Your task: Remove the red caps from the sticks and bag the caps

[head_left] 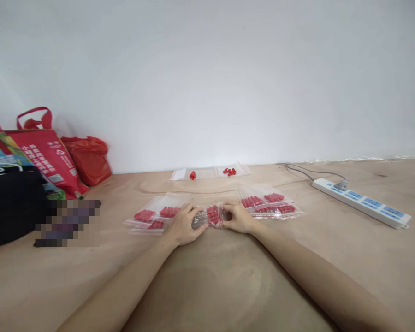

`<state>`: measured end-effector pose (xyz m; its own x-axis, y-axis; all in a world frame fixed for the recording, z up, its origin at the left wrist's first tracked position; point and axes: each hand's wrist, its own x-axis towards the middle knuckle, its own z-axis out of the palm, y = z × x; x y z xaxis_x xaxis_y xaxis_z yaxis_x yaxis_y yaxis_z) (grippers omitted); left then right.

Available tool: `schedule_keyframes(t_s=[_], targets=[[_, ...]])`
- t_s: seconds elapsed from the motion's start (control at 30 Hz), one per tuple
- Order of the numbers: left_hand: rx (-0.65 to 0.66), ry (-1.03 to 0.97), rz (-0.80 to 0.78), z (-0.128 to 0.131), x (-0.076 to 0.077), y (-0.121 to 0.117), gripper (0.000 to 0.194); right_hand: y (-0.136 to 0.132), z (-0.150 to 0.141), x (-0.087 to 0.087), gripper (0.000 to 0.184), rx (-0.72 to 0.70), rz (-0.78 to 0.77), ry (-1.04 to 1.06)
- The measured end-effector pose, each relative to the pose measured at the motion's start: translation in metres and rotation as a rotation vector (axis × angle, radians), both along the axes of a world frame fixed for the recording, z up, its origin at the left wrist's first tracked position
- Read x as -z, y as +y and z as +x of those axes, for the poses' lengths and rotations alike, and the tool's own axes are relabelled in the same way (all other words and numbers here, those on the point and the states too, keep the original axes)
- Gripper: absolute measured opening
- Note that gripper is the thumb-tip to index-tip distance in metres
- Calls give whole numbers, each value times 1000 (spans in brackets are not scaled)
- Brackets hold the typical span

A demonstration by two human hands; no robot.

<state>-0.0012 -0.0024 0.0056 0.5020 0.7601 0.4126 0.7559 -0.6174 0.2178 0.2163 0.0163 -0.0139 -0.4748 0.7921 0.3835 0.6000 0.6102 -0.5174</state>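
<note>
Nearest, two bare forearms are lying over the brown surface (214, 286), and the left hand (185, 224) and right hand (238, 216) are facing each other across a small clear bag (213, 215) of red-ended pieces. The bag is lying at the middle of the surface, straight ahead of the person. The left grip is closing over its left end, thumb along the near edge; the right grip is pinching its right end near the zip strip. Holding both ends is probably steadying the slick plastic and stopping the contents from sliding.

Just beyond, filled bags are lying in overlapping groups: a left pile (156, 213) beside the left hand and a right pile (270, 204) beside the right. Their place at either side is apparently leaving the middle free for handling. To the right, a white power strip (361, 203) is lying well apart with a plug in it.

To the left, a black bag (15, 205), a red carrier bag (50, 159) and a red plastic bag (90, 159) are standing together, seemingly out of the way. Farthest, by the pale wall (228, 83), loose red pieces (230, 172) are lying on clear plastic, perhaps grouped for easy sight
</note>
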Motion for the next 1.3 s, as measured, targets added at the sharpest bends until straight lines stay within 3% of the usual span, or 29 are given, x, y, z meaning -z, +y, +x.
schedule_keyframes(t_s=[0.2, 0.4, 0.9, 1.1, 1.3], targets=[[77, -31, -95, -3, 5, 3, 43, 2, -1, 2, 34, 32, -65, 82], [82, -32, -154, -3, 4, 3, 45, 0, -1, 0, 29, -2, -25, 50], [94, -23, -160, -1, 1, 2, 41, -6, -3, -9, 15, -35, 1, -35], [74, -33, -141, -2, 2, 2, 42, -1, 1, -1, 13, -55, -154, 153], [42, -22, -130, -2, 4, 3, 42, 2, 0, 3, 33, -134, -335, 408]])
